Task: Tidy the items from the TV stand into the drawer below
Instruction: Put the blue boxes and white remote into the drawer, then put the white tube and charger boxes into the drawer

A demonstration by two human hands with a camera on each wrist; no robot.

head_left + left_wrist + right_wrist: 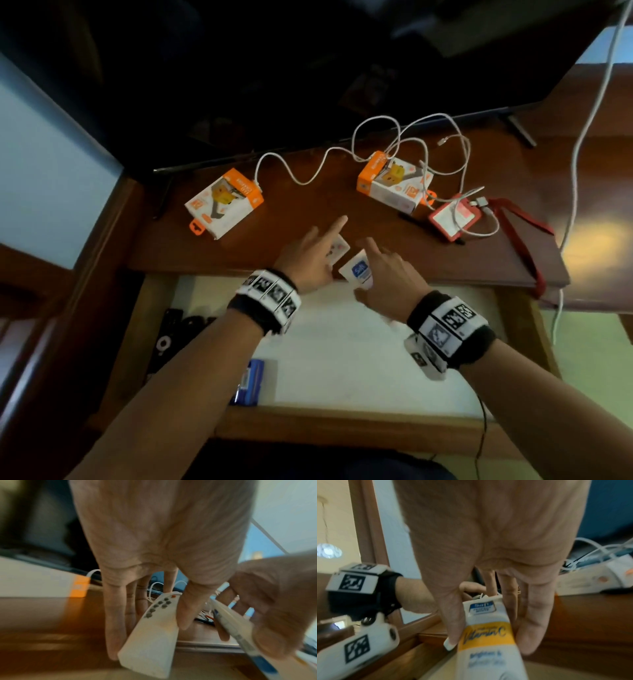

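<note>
At the front edge of the wooden TV stand (274, 205), my left hand (325, 253) pinches a small white remote (339, 247) with grey buttons, its index finger stretched out. In the left wrist view the left hand (149, 639) has its thumb on one side of the remote (154, 622) and its fingers on the other. Just to the right, my right hand (368, 270) grips a white tube (356, 270) with a blue label. In the right wrist view the right hand (488, 643) pinches the tube (486, 616), printed "Vitamin C". The drawer (342, 428) below stands open under both wrists.
On the stand lie two orange-and-white boxes (224, 202) (394, 185), a tangled white cable (411, 137), a black pen (411, 217) and a red card holder (455, 216) with a lanyard. The TV (308, 68) stands behind. The drawer holds black remotes (171, 329) and a blue box (251, 380).
</note>
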